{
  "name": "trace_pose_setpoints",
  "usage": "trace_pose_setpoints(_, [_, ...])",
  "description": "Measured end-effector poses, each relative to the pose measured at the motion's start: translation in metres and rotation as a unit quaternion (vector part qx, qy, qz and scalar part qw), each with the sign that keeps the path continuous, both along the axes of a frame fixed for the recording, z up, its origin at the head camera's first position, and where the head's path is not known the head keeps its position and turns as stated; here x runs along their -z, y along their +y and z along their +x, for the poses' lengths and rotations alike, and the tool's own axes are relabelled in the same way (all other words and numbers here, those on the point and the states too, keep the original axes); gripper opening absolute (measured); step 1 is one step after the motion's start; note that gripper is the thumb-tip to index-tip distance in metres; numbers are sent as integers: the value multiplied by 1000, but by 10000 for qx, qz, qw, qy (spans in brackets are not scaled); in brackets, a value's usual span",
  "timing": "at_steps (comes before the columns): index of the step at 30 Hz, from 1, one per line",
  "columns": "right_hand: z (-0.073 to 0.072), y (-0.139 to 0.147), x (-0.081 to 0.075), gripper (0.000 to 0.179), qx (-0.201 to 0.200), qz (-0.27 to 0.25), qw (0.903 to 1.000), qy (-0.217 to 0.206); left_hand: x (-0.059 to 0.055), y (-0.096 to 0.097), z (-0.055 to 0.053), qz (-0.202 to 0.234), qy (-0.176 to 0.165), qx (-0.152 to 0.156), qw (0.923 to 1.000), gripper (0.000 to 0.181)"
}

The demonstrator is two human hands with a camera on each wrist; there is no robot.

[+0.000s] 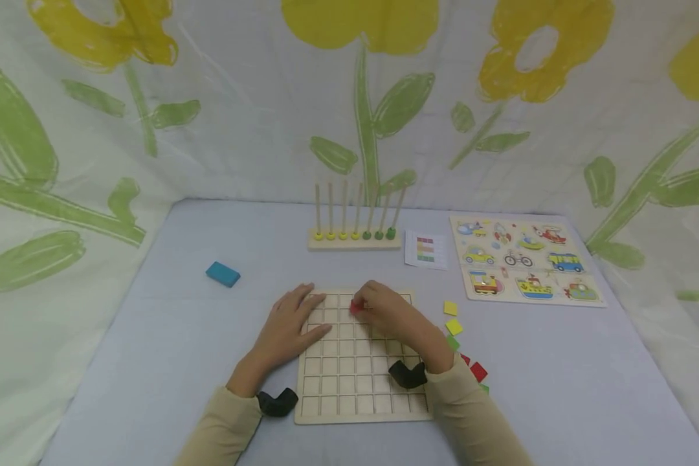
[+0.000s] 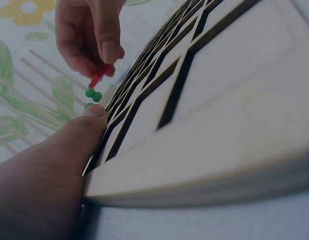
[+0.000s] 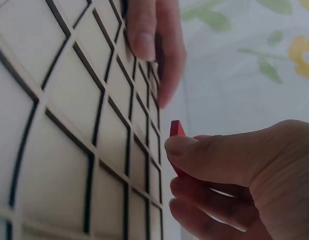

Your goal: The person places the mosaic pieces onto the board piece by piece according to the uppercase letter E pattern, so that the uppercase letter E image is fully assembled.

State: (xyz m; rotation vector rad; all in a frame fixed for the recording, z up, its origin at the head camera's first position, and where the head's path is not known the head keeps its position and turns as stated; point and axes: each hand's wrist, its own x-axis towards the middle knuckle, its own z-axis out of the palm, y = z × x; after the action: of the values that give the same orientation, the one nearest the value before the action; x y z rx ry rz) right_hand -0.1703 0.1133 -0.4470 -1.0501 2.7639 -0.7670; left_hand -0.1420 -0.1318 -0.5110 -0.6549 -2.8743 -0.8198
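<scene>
A light wooden grid board (image 1: pixel 329 385) with square cells lies on the table. My right hand (image 1: pixel 387 310) pinches a red square tile (image 1: pixel 356 307) between thumb and fingers over the board's upper part. In the right wrist view the tile (image 3: pixel 175 129) is held on edge, tilted, just off the grid. My left hand (image 1: pixel 288 323) rests on the board's upper left edge with its fingers spread. The left wrist view has the left thumb (image 2: pixel 77 135) against the board's edge.
Loose yellow tiles (image 1: pixel 454 326), green and red tiles (image 1: pixel 478 371) lie right of the board, partly behind the right forearm. A blue block (image 1: pixel 223 274) sits left. Behind stand a pegged bead rack (image 1: pixel 354 244), a pattern card (image 1: pixel 426 250) and a vehicle puzzle (image 1: pixel 524 259).
</scene>
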Motion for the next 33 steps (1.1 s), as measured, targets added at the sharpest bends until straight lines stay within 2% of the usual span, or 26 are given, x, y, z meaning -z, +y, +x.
trace_pose_setpoints(5, [0,-7,7,10,-371,-68,9990,226,1,1,0,-6,60,30,10000,63])
trace_pose_setpoints(12, [2,-11,8,9,-371,278,9984,335,0,3,0,-51,121,-38,9999,62])
trace_pose_setpoints(18, [2,-11,8,9,-356,380,9976,450,0,5,-1,-34,160,-78,9998,61])
trace_pose_setpoints(26, [3,-12,9,10,-377,272,9984,312,1,3,0,-87,193,-79,9997,61])
trace_pose_setpoints(33, [2,-13,12,8,-439,139,9979,451,0,3,0,-79,120,-117,9998,61])
